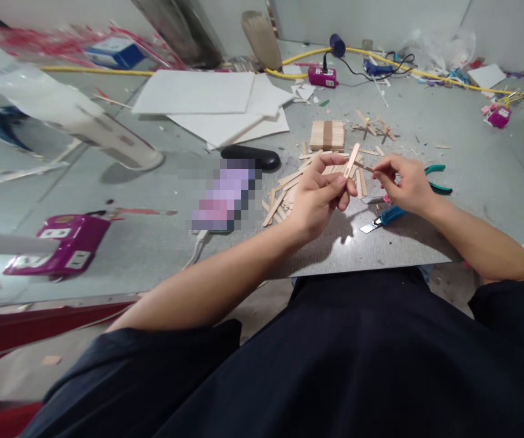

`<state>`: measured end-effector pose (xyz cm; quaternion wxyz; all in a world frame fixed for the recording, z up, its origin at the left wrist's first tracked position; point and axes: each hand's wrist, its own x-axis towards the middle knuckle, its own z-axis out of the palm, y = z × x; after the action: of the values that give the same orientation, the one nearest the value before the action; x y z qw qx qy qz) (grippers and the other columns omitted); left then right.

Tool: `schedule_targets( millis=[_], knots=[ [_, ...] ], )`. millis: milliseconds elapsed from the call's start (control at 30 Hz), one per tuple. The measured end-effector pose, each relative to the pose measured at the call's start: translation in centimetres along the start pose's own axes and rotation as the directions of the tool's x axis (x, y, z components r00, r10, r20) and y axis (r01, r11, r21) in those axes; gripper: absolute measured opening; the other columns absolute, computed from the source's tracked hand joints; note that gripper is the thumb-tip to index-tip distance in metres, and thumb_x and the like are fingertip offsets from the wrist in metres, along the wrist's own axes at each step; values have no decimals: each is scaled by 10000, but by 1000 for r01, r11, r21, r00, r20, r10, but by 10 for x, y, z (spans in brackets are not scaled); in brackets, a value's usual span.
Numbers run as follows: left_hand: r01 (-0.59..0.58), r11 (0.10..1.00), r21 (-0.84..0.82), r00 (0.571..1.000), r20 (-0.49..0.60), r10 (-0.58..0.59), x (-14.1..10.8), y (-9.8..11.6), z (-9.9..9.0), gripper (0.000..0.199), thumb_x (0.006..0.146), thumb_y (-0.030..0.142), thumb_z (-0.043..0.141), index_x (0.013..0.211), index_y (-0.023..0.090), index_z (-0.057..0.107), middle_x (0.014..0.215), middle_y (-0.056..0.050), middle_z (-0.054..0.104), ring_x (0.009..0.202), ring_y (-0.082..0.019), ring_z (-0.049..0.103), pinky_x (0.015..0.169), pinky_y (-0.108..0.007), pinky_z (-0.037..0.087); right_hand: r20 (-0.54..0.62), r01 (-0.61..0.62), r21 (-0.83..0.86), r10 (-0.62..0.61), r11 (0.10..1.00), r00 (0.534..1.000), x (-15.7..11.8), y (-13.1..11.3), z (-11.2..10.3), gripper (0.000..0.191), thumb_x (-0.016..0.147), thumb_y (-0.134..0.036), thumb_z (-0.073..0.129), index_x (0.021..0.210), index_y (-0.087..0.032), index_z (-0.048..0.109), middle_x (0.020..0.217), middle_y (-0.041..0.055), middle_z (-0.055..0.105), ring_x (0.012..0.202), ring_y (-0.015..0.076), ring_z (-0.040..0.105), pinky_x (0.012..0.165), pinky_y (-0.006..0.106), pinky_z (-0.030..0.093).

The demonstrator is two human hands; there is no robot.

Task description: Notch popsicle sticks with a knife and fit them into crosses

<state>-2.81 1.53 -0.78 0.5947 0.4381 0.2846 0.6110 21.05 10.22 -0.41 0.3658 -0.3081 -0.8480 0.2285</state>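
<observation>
Between the thumb and fingers of my left hand (323,194) is a flat wooden stick (353,157), tilted up to the right. My right hand (399,179) pinches a second thin stick (365,166), whose far end meets or crosses the first one. Loose wooden sticks (284,198) lie scattered on the table under and beside my left hand. Behind them sits a banded bundle of sticks (328,135). A blue utility knife (389,215) with its blade out rests just below my right hand, and green-handled pliers (439,190) lie partly behind my right wrist.
The grey table (485,164) carries a blurred-out phone (223,198) with a cable, a black case (253,157) and white sheets (198,91). Purple power sockets (73,243) stand at the left. A yellow cord (426,73), a blue glue gun (377,68) and scraps lie along the back.
</observation>
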Motion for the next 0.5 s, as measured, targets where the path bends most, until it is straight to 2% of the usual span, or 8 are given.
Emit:
schedule_targets(
  millis=[100, 200, 500],
  knots=[
    [-19, 999, -41, 1000, -13, 18, -1, 2, 0, 607, 851, 437, 1062, 1177, 247, 586, 738, 49, 798, 489, -86, 570, 552, -238, 393, 42, 21, 42, -23, 999, 999, 1, 8, 2, 303, 1116, -527, 688, 1042, -238, 741, 868, 43, 826, 663, 176, 684, 682, 350, 511],
    [-7, 999, -46, 1000, 0, 7, -1, 3, 1, 633, 834, 467, 1085, 1176, 241, 603, 736, 42, 805, 490, -85, 568, 547, -235, 387, 82, 25, 79, -31, 997, 996, 1, 9, 1, 217, 1097, -438, 687, 1061, -233, 750, 889, 35, 845, 659, 162, 700, 671, 331, 518],
    [25, 1000, -17, 998, 50, -24, 1, 2, 0, 588, 851, 441, 1050, 1162, 249, 589, 754, 25, 822, 494, -90, 577, 551, -233, 388, 116, 39, 124, -53, 992, 992, 2, -1, -3, 217, 1099, -420, 707, 1043, -217, 761, 883, 38, 840, 665, 152, 670, 693, 328, 512]
  ],
)
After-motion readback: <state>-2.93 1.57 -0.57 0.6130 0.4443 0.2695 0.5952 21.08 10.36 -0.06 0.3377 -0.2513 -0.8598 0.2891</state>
